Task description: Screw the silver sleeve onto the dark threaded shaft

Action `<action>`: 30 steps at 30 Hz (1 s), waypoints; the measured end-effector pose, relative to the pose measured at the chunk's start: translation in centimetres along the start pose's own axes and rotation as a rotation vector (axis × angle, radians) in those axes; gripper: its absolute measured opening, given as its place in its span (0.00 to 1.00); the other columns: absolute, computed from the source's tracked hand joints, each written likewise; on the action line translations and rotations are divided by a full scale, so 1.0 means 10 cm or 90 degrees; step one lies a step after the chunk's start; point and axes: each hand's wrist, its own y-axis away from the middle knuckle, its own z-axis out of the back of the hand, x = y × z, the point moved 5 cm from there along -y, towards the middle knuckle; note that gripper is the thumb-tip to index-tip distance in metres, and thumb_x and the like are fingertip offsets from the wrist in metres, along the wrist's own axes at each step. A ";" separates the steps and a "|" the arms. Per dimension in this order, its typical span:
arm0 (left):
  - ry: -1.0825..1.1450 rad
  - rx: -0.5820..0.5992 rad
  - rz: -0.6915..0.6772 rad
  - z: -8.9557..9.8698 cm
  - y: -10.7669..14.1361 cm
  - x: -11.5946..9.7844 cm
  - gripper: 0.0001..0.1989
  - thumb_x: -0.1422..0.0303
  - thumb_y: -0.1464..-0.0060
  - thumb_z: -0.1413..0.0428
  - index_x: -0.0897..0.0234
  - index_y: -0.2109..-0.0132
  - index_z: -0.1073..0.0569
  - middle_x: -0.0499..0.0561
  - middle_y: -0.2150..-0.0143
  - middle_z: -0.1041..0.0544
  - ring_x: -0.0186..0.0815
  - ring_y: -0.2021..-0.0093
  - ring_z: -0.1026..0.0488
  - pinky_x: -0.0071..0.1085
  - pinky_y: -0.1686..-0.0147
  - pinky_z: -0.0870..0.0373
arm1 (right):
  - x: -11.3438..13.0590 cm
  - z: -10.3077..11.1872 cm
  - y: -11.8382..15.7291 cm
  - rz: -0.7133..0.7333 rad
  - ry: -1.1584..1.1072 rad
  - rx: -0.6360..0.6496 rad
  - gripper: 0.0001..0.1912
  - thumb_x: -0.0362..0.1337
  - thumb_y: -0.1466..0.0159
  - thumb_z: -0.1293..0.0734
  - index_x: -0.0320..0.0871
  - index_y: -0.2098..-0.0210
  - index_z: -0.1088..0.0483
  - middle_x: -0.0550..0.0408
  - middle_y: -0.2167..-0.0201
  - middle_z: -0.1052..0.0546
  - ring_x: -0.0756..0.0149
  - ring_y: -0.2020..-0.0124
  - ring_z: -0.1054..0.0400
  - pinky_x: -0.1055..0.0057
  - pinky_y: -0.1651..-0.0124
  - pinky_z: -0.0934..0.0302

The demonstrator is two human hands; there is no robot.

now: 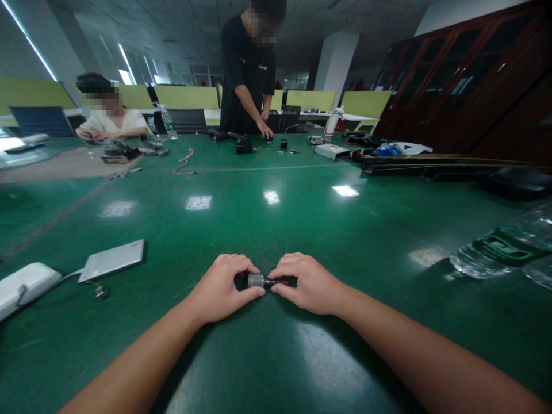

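A small cylindrical part (256, 280), grey with a darker left end, lies level just above or on the green table (276, 230). My left hand (226, 287) pinches it between thumb and fingers. From its right side a thin black threaded-looking shaft (276, 282) sticks out, and the thumb and fingers of my right hand (304, 282) close round that shaft. The two hands face each other with their fingertips a small gap apart.
A silver flat box (112, 260) and a white device (28, 287) lie at the left. Clear plastic bottles (500, 253) lie at the right. Across the table, one person stands handling small black parts (244, 144) and another sits at the left. A cord (185, 162) lies farther back.
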 end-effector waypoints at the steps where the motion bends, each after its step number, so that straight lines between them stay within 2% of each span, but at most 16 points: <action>1: 0.000 0.000 -0.001 0.00 0.00 0.00 0.11 0.61 0.48 0.36 0.61 0.60 0.24 0.47 0.64 0.22 0.39 0.60 0.27 0.37 0.54 0.38 | 0.00 0.00 0.00 -0.001 0.002 0.001 0.08 0.32 0.40 0.29 0.42 0.61 0.22 0.53 0.67 0.20 0.64 0.64 0.29 0.67 0.57 0.39; 15: -0.004 0.001 -0.007 0.02 0.00 -0.01 0.11 0.61 0.47 0.37 0.61 0.60 0.24 0.49 0.63 0.22 0.40 0.60 0.27 0.38 0.54 0.36 | 0.01 0.04 -0.01 -0.002 0.002 0.001 0.07 0.35 0.41 0.27 0.43 0.62 0.22 0.54 0.69 0.20 0.65 0.66 0.29 0.68 0.58 0.39; 20: -0.001 -0.003 -0.008 0.02 0.00 -0.02 0.10 0.61 0.47 0.37 0.61 0.60 0.24 0.49 0.63 0.22 0.40 0.60 0.27 0.37 0.54 0.36 | -0.01 0.04 0.00 -0.023 0.018 -0.001 0.05 0.36 0.42 0.27 0.43 0.65 0.22 0.55 0.72 0.22 0.67 0.69 0.31 0.68 0.60 0.40; 30: -0.004 -0.014 0.013 0.03 0.00 -0.01 0.10 0.63 0.48 0.37 0.62 0.60 0.24 0.49 0.64 0.22 0.39 0.61 0.27 0.36 0.56 0.36 | -0.08 0.05 0.01 -0.069 0.028 -0.009 0.04 0.34 0.43 0.28 0.43 0.66 0.23 0.56 0.73 0.24 0.67 0.69 0.32 0.69 0.61 0.41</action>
